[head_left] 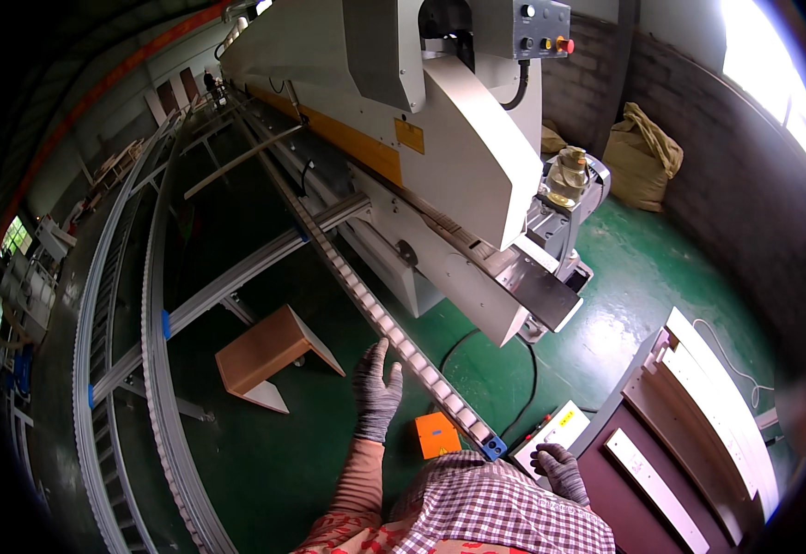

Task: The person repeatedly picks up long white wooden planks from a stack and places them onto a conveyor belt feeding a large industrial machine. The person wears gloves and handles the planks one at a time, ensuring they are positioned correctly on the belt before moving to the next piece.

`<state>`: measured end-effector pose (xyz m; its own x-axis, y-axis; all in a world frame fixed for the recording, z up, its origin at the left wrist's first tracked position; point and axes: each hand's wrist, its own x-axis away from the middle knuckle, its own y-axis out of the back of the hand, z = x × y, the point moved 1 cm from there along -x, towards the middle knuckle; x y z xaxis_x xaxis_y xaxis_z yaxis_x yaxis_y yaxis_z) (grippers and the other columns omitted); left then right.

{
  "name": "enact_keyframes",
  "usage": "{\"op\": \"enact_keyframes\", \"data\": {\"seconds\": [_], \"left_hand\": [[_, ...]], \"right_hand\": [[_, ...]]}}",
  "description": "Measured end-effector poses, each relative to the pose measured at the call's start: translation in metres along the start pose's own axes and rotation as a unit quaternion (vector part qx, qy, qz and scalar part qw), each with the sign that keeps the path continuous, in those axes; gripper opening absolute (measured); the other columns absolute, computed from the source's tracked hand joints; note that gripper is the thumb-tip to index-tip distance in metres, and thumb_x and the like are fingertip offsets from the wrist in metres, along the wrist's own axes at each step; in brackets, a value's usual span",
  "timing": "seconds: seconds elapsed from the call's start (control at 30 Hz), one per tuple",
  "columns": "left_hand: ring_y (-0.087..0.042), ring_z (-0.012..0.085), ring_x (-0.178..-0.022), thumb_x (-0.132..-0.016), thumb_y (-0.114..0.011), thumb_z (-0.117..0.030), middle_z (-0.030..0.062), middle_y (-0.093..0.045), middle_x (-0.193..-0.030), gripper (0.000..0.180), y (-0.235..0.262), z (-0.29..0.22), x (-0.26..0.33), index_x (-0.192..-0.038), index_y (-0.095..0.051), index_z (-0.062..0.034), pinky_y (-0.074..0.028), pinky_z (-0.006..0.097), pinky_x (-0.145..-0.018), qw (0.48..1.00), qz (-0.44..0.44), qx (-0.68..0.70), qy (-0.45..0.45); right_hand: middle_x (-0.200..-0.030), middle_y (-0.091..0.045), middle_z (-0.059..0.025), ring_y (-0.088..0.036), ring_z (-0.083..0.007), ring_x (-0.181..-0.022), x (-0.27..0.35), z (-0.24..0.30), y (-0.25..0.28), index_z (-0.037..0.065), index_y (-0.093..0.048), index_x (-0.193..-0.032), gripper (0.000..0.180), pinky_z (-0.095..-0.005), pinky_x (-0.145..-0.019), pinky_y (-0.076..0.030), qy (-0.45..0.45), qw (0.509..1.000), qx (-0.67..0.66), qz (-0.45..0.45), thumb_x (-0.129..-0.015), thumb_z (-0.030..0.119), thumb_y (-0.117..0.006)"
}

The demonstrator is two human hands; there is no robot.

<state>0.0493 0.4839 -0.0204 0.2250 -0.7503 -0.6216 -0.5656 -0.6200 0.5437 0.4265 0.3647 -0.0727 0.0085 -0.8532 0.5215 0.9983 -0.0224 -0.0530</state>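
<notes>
My left hand (378,395), in a grey striped knit glove, is raised beside a long rail of white rollers (397,343). Its thumb stands apart from the fingers and nothing is in it; whether the fingertips touch the rail's edge I cannot tell. My right hand (562,473), gloved alike, hangs near the rail's blue end cap (494,448), between a white box (555,429) and a stack of panels. Its fingers are loosely bent, with nothing seen in them. A checked apron (504,503) covers my front.
A long white machine (477,138) with a control panel (541,32) runs along the far side. Panels and strips (657,489) lie stacked at right. A bent brown board (269,355), an orange box (437,435), a black cable (534,379) and curved conveyor rails (153,369) are around me.
</notes>
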Motion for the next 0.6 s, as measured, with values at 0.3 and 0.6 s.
{"op": "enact_keyframes", "data": {"seconds": [0.3, 0.6], "left_hand": [[-0.058, 0.0350, -0.111, -0.081, -0.066, -0.009, 0.0174, -0.060, -0.122, 0.054, 0.006, 0.019, -0.011, -0.133, -0.052, -0.0068, -0.045, 0.043, -0.098, 1.000, 0.010, -0.028, -0.005], [-0.048, 0.0345, -0.127, -0.085, -0.063, -0.010, 0.0184, -0.052, -0.136, 0.057, -0.002, 0.032, -0.026, -0.140, -0.046, -0.0064, -0.036, 0.044, -0.108, 0.999, 0.043, -0.005, 0.001]], "right_hand": [[-0.103, -0.067, -0.0120, -0.064, -0.0202, -0.095, -0.001, -0.003, -0.011, -0.001, -0.058, -0.120, 0.031, -0.0330, -0.087, -0.051, -0.001, 1.000, 0.009, 0.006, -0.096, 0.018, -0.057], [-0.108, -0.066, -0.0123, -0.061, -0.0206, -0.102, 0.006, 0.007, -0.013, 0.000, -0.060, -0.119, 0.032, -0.0318, -0.090, -0.048, 0.097, 0.982, 0.160, 0.005, -0.095, 0.021, -0.058]]}}
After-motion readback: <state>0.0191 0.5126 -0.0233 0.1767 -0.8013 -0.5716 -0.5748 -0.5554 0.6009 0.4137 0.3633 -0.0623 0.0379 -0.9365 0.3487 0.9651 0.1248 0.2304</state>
